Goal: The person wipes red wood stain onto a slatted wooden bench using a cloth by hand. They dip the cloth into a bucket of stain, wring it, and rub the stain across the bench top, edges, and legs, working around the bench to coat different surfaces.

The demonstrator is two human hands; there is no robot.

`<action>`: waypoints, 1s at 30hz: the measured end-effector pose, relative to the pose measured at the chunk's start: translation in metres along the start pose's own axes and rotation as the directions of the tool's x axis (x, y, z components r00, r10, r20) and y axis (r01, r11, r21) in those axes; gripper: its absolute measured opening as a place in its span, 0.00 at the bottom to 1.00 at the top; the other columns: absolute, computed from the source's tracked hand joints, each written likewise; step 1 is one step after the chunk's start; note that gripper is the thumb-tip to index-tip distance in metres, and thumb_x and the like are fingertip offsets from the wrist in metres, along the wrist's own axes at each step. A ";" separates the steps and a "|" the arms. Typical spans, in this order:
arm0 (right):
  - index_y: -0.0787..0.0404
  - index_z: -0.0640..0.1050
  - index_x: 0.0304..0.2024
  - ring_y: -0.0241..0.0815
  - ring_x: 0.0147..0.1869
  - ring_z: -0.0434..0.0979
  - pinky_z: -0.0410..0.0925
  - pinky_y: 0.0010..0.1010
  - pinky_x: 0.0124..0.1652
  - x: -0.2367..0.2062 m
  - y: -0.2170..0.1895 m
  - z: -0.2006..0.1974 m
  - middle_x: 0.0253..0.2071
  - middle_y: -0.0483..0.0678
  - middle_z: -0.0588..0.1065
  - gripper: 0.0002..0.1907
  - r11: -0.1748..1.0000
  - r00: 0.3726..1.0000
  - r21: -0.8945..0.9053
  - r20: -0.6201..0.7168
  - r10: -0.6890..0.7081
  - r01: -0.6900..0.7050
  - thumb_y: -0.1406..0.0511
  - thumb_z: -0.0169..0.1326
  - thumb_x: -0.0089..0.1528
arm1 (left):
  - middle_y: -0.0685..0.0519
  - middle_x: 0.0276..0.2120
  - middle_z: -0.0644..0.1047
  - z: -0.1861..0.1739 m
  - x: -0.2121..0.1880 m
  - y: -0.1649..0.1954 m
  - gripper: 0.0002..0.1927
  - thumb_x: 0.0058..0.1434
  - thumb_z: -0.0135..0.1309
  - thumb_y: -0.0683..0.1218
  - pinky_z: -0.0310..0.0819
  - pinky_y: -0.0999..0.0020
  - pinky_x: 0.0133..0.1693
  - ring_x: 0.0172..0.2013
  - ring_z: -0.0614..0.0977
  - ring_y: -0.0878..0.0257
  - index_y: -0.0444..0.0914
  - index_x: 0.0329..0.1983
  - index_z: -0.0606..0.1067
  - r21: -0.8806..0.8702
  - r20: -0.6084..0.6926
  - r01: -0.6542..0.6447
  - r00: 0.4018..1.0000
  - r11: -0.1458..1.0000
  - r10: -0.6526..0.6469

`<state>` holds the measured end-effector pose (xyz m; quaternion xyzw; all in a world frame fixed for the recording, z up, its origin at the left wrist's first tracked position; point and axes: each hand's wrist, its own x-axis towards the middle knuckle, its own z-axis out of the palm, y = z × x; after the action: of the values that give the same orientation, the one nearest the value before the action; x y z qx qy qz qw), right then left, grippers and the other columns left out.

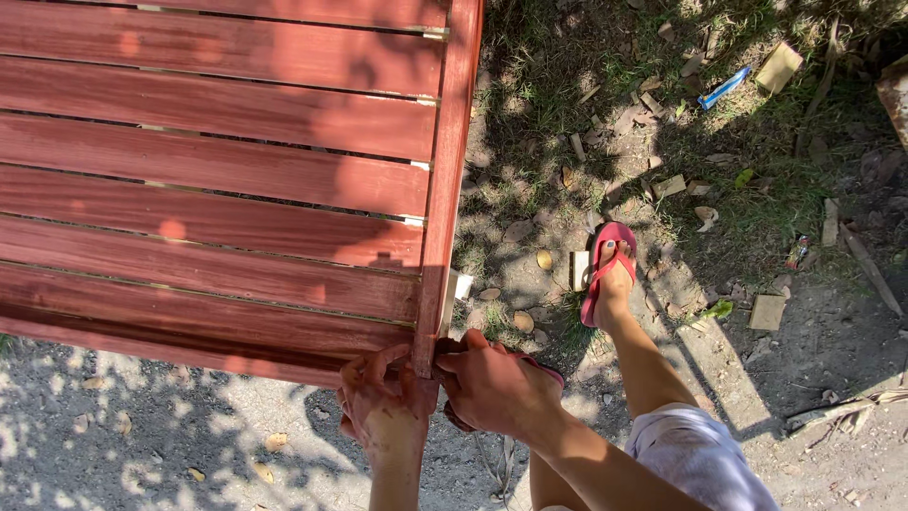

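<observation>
At the near corner of a red slatted wooden panel (pixel 218 180), the left hand (pixel 386 409) and right hand (pixel 497 386) sit close together, fingers curled over the panel's bottom edge and its upright side rail (pixel 445 189). Just beyond stands a foot in a red flip-flop (pixel 605 270) on dirt ground (pixel 832 331), among wood offcuts (pixel 766 312), dry leaves and a blue wrapper (pixel 724 88).

Bare arms with no sleeves, rings or watch lead to the left hand (pixel 386 416) and the right hand (pixel 497 388). The person wears pale lilac shorts (pixel 695 459) and a red flip-flop (pixel 605 270) with a thong strap.
</observation>
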<state>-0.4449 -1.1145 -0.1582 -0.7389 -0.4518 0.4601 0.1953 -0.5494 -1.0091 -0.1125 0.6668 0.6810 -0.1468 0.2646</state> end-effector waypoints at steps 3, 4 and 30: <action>0.50 0.80 0.48 0.45 0.44 0.71 0.70 0.30 0.41 0.000 -0.007 -0.016 0.41 0.46 0.73 0.09 0.937 0.980 -0.303 0.151 -0.133 0.173 0.64 0.51 0.68 | 0.56 0.55 0.69 0.001 -0.001 -0.005 0.10 0.58 0.59 0.54 0.53 0.42 0.61 0.62 0.67 0.53 0.57 0.43 0.82 -0.027 -0.003 0.022 1.000 0.999 -0.022; 0.49 0.81 0.47 0.43 0.44 0.69 0.69 0.29 0.41 0.005 -0.009 -0.020 0.40 0.45 0.73 0.09 0.907 0.963 -0.375 0.250 -0.099 0.191 0.66 0.51 0.68 | 0.56 0.55 0.70 0.000 -0.001 -0.007 0.10 0.58 0.59 0.53 0.54 0.43 0.62 0.62 0.67 0.54 0.56 0.43 0.82 -0.035 0.008 0.047 0.999 0.998 -0.047; 0.67 0.81 0.39 0.56 0.38 0.81 0.72 0.40 0.40 0.004 -0.006 -0.005 0.36 0.58 0.80 0.10 0.871 0.909 0.423 -0.414 -0.059 0.249 0.69 0.51 0.60 | 0.51 0.53 0.70 0.001 0.017 -0.004 0.11 0.55 0.63 0.52 0.57 0.44 0.61 0.61 0.67 0.51 0.50 0.41 0.84 0.036 -0.097 -0.030 0.995 0.999 0.033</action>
<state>-0.4424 -1.1078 -0.1534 -0.7067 -0.3386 0.3823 0.4896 -0.5526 -0.9962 -0.1233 0.6883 0.6799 -0.1218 0.2216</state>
